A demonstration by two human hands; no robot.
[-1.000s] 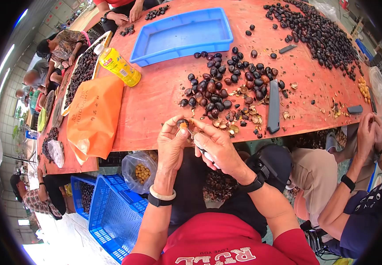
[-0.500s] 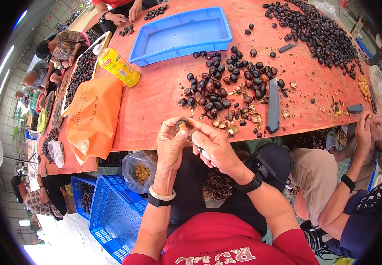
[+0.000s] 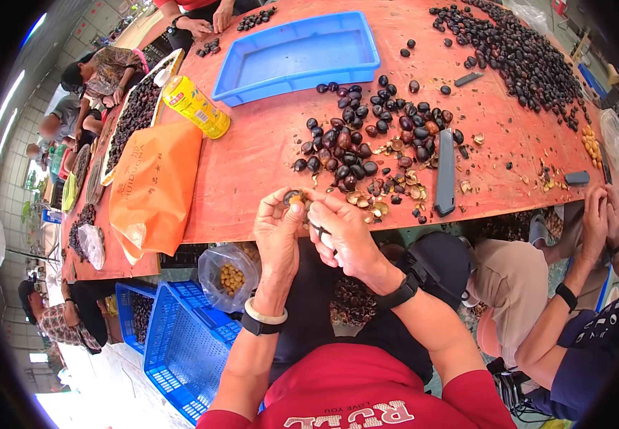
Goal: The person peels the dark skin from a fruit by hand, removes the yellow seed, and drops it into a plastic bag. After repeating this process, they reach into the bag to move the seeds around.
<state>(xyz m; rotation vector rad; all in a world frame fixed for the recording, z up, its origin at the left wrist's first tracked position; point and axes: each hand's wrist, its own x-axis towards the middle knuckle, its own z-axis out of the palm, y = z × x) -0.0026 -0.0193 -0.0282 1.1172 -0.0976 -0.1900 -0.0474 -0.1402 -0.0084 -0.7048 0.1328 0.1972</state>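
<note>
In front of the table edge, my left hand (image 3: 276, 232) pinches a dark nut (image 3: 294, 198) between thumb and fingertips. Part of its shell is off, and yellowish flesh shows. My right hand (image 3: 352, 239) is closed around a small black-and-white tool (image 3: 323, 234); its working end is hidden at the nut, so I cannot make out its exact kind. Right-hand fingertips touch or nearly touch the nut. Just beyond both hands lie a heap of whole dark nuts (image 3: 345, 143) and broken shell pieces (image 3: 409, 187).
A blue tray (image 3: 295, 61), yellow bottle (image 3: 195, 106) and orange bag (image 3: 154, 189) occupy the table. A grey bar-shaped object (image 3: 444, 175) lies right of the heap. Below left are a bag of peeled nuts (image 3: 231, 279) and blue crates (image 3: 181, 357). A co-worker's hands (image 3: 599, 218) are at right.
My right hand has turned slightly at the nut, and more of the tool shows in it. My left hand keeps its pinch. The co-worker's hands at right have shifted a little.
</note>
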